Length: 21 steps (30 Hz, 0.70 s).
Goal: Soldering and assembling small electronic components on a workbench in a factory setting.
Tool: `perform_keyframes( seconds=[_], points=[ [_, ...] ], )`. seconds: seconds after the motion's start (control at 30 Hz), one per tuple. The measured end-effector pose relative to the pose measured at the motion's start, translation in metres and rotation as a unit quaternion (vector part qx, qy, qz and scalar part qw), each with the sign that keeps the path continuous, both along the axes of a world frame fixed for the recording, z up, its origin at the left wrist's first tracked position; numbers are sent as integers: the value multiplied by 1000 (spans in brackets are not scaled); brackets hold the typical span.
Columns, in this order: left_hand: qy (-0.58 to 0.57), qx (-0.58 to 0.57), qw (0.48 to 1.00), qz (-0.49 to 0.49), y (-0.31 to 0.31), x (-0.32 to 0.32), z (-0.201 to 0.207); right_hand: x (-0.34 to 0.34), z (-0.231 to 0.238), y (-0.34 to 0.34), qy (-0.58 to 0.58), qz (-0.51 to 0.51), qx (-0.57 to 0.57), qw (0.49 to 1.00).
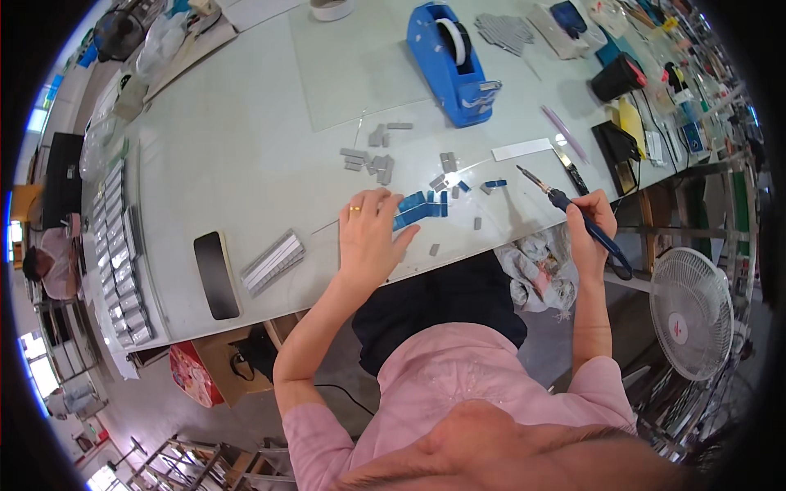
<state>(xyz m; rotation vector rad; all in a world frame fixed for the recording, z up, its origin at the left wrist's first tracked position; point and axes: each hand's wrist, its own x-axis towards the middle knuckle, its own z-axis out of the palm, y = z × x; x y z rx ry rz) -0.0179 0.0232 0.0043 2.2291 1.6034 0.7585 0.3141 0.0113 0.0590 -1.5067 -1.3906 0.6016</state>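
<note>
Near table edge (270,315): left hand (370,237) flat, fingers spread, on blue strips (419,209).
Right hand (591,225) clamped on soldering iron (573,214), just past the edge.

Tape dispenser (450,61) behind scattered small blocks (372,159), fan (690,311) right of table (246,147)

A long pale grey desk (246,155) carries everything. Near its front edge lie a black flat rectangular pad (216,274) and, just beside it, a grey block of stacked strips (273,262). A row of grey blocks (117,245) runs along the left end. In the middle, small grey pieces (370,160) lie scattered, with blue strips (419,208) near them. Farther back stands a blue tape dispenser (452,61), next to a clear sheet (352,65) lying flat. A white strip (521,149) and a roll of white tape (332,8) also rest on the surface. The right end is crowded with small tools and boxes, too small to tell apart.
</note>
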Motion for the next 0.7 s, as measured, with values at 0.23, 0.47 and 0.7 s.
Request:
perform_keyframes(
  seconds=[0.23,0.47,0.7],
  points=[
    [24,-80,996,-11,20,9,-1,55,-5,-6,-19,-103,7,995],
    [2,-69,998,-5,11,8,5,195,13,24,8,-277,104,955],
    [-31,-155,987,-11,32,-9,10,270,-14,80,-37,-255,-1,966]
  ],
)
